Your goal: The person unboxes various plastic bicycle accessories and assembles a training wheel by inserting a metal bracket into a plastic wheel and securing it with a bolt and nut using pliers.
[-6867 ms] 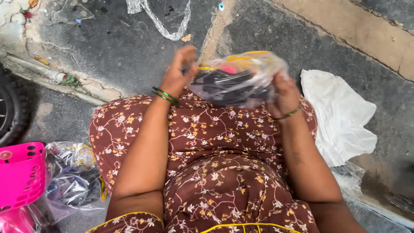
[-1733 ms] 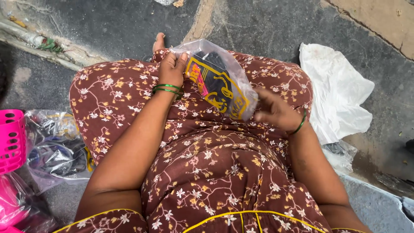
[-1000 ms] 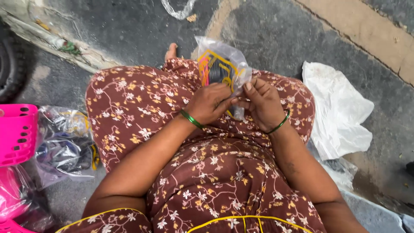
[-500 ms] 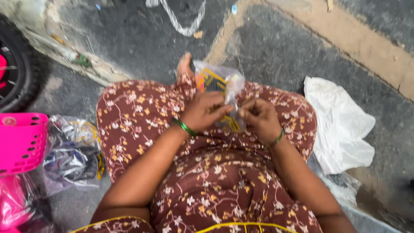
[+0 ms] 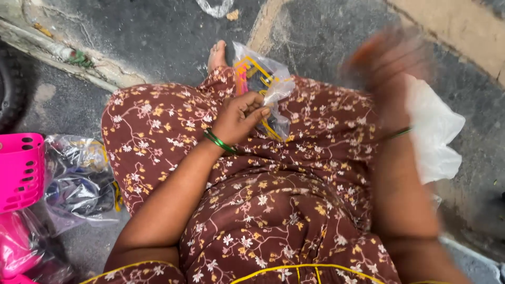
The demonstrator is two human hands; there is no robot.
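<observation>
The left hand [image 5: 239,117] rests on the lap of a brown flowered dress [image 5: 273,210], its fingers curled closed around the near edge of a clear plastic packet [image 5: 261,87] with yellow, pink and black contents inside. The packet lies on the far part of the lap, tilted up against the knees, just beside a bare foot [image 5: 216,55] that pokes out past the hem onto the dark pavement [image 5: 158,42]. A green bangle [image 5: 218,142] circles the left wrist. The right hand [image 5: 392,66] is raised to the right of the packet and apart from it, touching nothing (it is so blurred that whether its fingers are spread or curled cannot be told). A thin green bangle shows on that wrist too. Behind the right forearm, on the ground to the right, lies a crumpled white plastic bag [image 5: 436,137]. At the left edge sits a pink basket [image 5: 21,171], and next to it, near the left knee, a clear bag of dark packets [image 5: 79,179].
</observation>
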